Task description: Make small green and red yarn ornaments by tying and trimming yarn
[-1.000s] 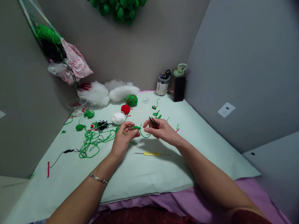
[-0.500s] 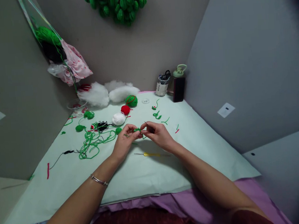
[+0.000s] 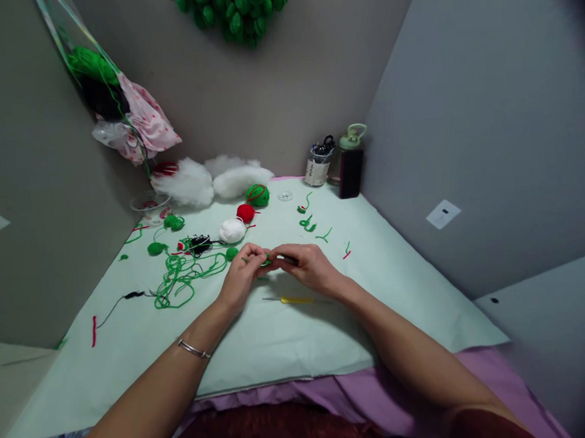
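Observation:
A small green yarn piece [image 3: 267,260] is pinched between the thumb and fingers of my left hand [image 3: 244,273], mostly hidden by them. My right hand [image 3: 310,266] is closed right beside it, fingertips meeting those of the left. A slim dark tool [image 3: 290,259] shows between the right fingers; its exact kind is hard to make out. On the table below both hands lies a yellow-handled crochet hook [image 3: 296,300]. Just left of my left hand sits a small green yarn ball [image 3: 231,254].
Loose green yarn [image 3: 179,280] tangles at left. White [image 3: 232,231], red [image 3: 245,213] and green [image 3: 257,195] yarn balls stand behind the hands, before white stuffing [image 3: 242,182]. Yarn scraps [image 3: 307,224], a pen cup [image 3: 316,169] and a dark phone [image 3: 350,173] are at right.
My right hand has turned and its fingers have come in closer over the green piece, covering more of it. The left hand has shifted slightly. Things on the table have stayed put.

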### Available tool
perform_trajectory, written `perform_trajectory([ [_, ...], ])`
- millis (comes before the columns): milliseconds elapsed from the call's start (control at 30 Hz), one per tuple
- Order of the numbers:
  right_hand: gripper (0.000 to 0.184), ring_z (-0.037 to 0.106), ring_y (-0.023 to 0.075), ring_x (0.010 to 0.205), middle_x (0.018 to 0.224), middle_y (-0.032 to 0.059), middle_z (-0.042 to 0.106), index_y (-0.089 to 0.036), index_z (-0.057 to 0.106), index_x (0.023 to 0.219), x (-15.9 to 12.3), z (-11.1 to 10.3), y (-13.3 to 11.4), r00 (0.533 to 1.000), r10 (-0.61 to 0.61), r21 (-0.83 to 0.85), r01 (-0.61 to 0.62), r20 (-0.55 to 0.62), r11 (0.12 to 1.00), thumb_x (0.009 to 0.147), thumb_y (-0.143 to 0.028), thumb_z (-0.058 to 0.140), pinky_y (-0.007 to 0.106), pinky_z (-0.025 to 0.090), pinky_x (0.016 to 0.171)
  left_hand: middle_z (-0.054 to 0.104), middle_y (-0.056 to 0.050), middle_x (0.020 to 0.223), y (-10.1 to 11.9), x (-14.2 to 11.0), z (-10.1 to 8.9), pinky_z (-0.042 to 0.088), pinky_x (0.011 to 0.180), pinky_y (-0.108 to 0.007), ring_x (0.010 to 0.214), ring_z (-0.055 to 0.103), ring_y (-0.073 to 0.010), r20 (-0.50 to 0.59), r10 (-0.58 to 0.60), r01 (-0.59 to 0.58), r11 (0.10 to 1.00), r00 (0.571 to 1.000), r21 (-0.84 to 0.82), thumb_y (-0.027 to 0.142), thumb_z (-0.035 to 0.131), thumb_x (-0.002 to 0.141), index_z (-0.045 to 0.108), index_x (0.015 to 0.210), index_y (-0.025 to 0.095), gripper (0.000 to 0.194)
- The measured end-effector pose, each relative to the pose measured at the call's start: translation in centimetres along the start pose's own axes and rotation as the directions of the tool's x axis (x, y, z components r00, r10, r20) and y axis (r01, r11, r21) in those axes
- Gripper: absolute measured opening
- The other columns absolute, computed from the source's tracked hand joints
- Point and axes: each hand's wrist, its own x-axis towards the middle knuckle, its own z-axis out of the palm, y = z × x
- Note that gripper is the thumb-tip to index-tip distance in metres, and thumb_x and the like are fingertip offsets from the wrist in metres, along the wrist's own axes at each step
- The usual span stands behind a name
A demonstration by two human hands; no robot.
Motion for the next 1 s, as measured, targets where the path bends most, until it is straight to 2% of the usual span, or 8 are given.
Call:
perform_trajectory([
  [167,0.029,0.067,0.0153,0.085,0.112,0.0039,0.076,-0.025,0.070,0.122,-0.1,-0.1,0.2,0.996,0.019,-0.107,-0.009,0.087,0.994,0.097,-0.024,0.057,0.023,0.041,0.074,0.066,-0.002,0.090,-0.4,0.1,-0.2,0.056,0.085,-0.034,0.083,0.064,-0.0148,-0.002,0.010,-0.010,0.999,1.000,0.047,0.040,0.076,0.079,0.056,0.080,0.017,0.030],
  [333,0.024,0.064,0.0130,0.076,0.098,0.0036,0.077,-0.022,0.073,0.115,-0.1,-0.3,0.0,0.997,0.049,-0.133,-0.041,0.060,0.990,0.096,-0.022,0.057,0.022,0.039,0.069,0.063,-0.001,0.091,-0.3,0.0,-0.2,0.055,0.087,-0.033,0.086,0.064,-0.0150,0.052,0.023,-0.027,0.997,0.998,0.077,0.043,0.074,0.082,0.058,0.087,0.018,0.030],
  [500,0.021,0.059,0.0105,0.067,0.085,0.0019,0.075,-0.019,0.074,0.109,0.0,-0.5,0.2,0.998,0.068,-0.050,-0.067,0.014,0.996,0.092,-0.023,0.062,0.020,0.039,0.065,0.061,-0.001,0.092,-0.3,0.0,-0.5,0.053,0.086,-0.030,0.087,0.062,-0.0143,0.116,0.079,-0.096,0.984,0.990,0.153,0.037,0.077,0.081,0.056,0.097,0.019,0.032],
  [633,0.025,0.061,0.0109,0.073,0.096,0.0035,0.077,-0.021,0.073,0.114,0.0,-0.4,0.5,1.000,0.019,0.024,-0.019,-0.016,1.000,0.093,-0.024,0.061,0.021,0.042,0.069,0.061,-0.001,0.096,-0.2,0.1,-0.5,0.054,0.090,-0.031,0.092,0.064,-0.0150,0.130,0.101,-0.118,0.984,0.986,0.131,0.036,0.075,0.083,0.053,0.102,0.020,0.033],
  [733,0.021,0.062,0.0116,0.076,0.096,0.0033,0.076,-0.021,0.074,0.109,-0.1,-0.5,0.6,1.000,0.022,0.080,-0.023,0.020,0.996,0.093,-0.026,0.061,0.022,0.042,0.071,0.063,-0.002,0.102,0.0,-0.1,-0.3,0.055,0.088,-0.031,0.092,0.065,-0.0156,0.139,0.104,-0.125,0.980,0.985,0.154,0.035,0.075,0.083,0.054,0.110,0.022,0.037],
  [867,0.015,0.045,0.0089,0.061,0.068,-0.0039,0.058,-0.018,0.070,0.101,0.1,-0.8,0.4,0.995,0.103,0.204,-0.104,0.014,0.973,0.089,-0.027,0.064,0.022,0.035,0.062,0.064,-0.002,0.099,0.2,-0.3,0.1,0.056,0.087,-0.031,0.090,0.067,-0.0159,0.123,0.167,-0.190,0.959,0.978,0.212,0.035,0.072,0.085,0.058,0.102,0.022,0.025],
  [933,0.014,0.038,0.0086,0.058,0.062,-0.0070,0.046,-0.018,0.066,0.098,0.3,-1.0,0.2,0.990,0.137,0.257,-0.130,-0.010,0.958,0.087,-0.028,0.067,0.022,0.032,0.058,0.064,-0.001,0.095,0.3,-0.4,0.2,0.055,0.087,-0.032,0.089,0.068,-0.0167,0.107,0.188,-0.208,0.950,0.976,0.231,0.034,0.071,0.085,0.059,0.094,0.020,0.021],
  [1000,0.015,0.036,0.0086,0.057,0.061,-0.0079,0.041,-0.018,0.064,0.095,0.3,-1.1,0.1,0.987,0.157,0.281,-0.145,-0.022,0.949,0.086,-0.029,0.068,0.022,0.030,0.057,0.064,-0.002,0.093,0.4,-0.5,0.3,0.055,0.086,-0.032,0.088,0.069,-0.0174,0.094,0.198,-0.215,0.944,0.976,0.251,0.033,0.071,0.085,0.059,0.092,0.020,0.020],
])
